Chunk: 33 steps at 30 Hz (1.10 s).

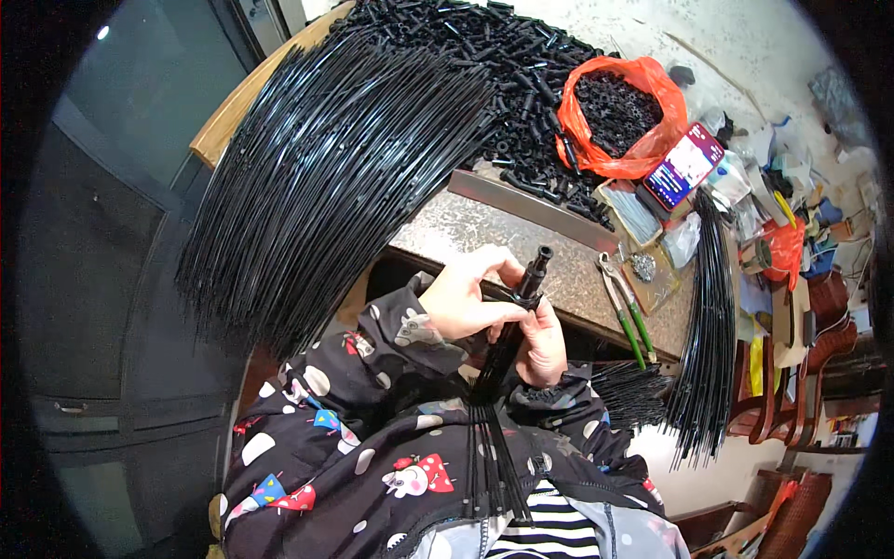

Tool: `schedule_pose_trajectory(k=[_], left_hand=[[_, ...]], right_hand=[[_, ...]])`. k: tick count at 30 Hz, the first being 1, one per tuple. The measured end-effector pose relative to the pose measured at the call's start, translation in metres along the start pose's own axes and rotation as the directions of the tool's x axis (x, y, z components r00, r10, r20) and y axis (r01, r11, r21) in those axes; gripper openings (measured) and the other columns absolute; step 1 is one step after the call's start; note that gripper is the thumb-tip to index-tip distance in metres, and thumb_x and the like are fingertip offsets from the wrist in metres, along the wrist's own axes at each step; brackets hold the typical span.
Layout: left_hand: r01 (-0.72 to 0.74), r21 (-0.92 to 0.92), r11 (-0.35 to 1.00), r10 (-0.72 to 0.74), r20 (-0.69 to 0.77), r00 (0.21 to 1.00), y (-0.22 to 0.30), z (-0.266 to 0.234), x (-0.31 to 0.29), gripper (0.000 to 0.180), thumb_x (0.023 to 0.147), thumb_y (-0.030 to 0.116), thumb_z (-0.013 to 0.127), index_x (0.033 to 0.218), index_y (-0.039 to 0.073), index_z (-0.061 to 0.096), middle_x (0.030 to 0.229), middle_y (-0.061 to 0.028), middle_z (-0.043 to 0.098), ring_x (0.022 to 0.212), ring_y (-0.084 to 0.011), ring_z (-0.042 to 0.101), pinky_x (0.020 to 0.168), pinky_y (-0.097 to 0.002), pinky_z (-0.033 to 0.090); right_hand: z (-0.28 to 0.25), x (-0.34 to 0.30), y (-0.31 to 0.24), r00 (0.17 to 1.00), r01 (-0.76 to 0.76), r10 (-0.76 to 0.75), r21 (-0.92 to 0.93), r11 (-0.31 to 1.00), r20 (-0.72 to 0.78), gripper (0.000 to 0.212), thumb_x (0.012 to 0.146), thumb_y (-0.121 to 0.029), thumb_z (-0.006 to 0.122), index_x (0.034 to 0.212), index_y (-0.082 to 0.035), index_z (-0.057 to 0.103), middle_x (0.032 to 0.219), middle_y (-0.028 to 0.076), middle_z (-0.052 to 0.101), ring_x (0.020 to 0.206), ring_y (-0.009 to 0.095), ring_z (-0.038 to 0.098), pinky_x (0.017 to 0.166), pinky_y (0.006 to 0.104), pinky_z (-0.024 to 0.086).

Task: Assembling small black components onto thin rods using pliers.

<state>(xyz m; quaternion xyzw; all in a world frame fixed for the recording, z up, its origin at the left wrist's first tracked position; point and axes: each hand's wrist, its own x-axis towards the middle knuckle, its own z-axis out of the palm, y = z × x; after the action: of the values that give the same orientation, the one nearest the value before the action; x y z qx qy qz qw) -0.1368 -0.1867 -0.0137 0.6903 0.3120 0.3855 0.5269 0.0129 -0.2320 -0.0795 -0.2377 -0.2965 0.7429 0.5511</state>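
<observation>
My left hand point(466, 296) and my right hand point(543, 347) meet in front of my body, closed around a black stepped tube point(535, 273). Its narrow open end points up and away from me. The left thumb and fingers pinch it just below the collar, and the right fingers wrap its near side. Below the hands, a bunch of thin black rods point(492, 456) fans down over my patterned jacket. Where the rods join the tube is partly hidden by my fingers.
A large heap of thin black rods point(326, 168) overhangs the left of the table point(438, 228). Behind lie loose black tubular parts point(447, 37), a red bag point(672, 140) of small black pieces, and a phone point(684, 166). Green-handled pliers point(629, 312) and another rod bundle point(705, 326) lie right.
</observation>
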Motion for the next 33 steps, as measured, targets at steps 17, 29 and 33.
schedule_pose_trajectory(k=[17,29,33], left_hand=[[-0.079,-0.26,0.962,0.083,0.006,0.997,-0.008,0.004,-0.007,0.008,0.072,0.001,0.06,0.073,0.004,0.052,0.082,-0.0056,0.056,0.078,-0.0182,0.053,0.086,-0.0372,0.035],[-0.27,-0.506,0.819,0.44,0.251,0.862,-0.015,-0.003,0.013,0.016,0.063,0.004,0.07,0.066,0.01,0.055,0.074,-0.0021,0.055,0.076,-0.018,0.051,0.098,-0.0476,0.022],[-0.239,-0.595,0.767,0.464,0.257,0.848,-0.018,0.0,0.016,0.014,0.065,0.005,0.069,0.068,0.009,0.056,0.074,-0.0014,0.055,0.078,-0.0176,0.051,0.098,-0.0457,0.024]], right_hand=[[0.003,-0.01,-0.01,0.998,-0.034,0.028,0.101,0.994,0.058,0.028,0.08,-0.023,0.06,0.099,-0.006,0.051,0.082,0.005,0.056,0.07,0.013,0.055,0.064,0.0266,0.046],[0.001,-0.016,-0.022,0.933,-0.05,0.118,-0.202,0.978,0.34,0.031,0.078,-0.032,0.061,0.084,-0.002,0.055,0.076,0.009,0.057,0.069,0.017,0.054,0.064,0.0284,0.042],[-0.001,-0.016,-0.02,0.908,-0.139,0.185,-0.145,0.98,0.377,0.027,0.079,-0.027,0.06,0.085,-0.001,0.055,0.079,0.006,0.057,0.072,0.014,0.053,0.067,0.0268,0.041]])
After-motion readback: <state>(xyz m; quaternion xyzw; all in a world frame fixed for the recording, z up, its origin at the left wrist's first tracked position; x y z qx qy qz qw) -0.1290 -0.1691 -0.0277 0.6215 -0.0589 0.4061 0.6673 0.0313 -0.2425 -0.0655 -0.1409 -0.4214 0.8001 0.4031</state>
